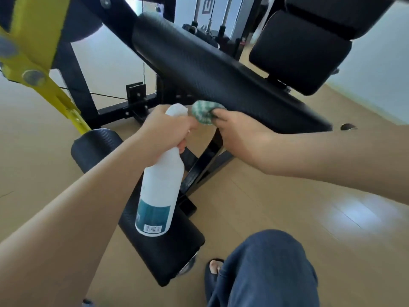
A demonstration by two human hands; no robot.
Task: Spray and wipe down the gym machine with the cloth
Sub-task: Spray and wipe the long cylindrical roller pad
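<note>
A black gym machine fills the view, its long padded seat running from upper centre down to the right. My right hand grips a bunched green-and-white cloth and presses it against the seat's lower front edge. My left hand is closed around the neck of a white spray bottle with a teal label. The bottle hangs below the hand, and its head sits just left of the cloth.
A black roller pad lies low beneath the bottle. Yellow frame arms cross the upper left. A second black pad stands at upper right. My knee in blue trousers and a sandalled foot rest on the wooden floor.
</note>
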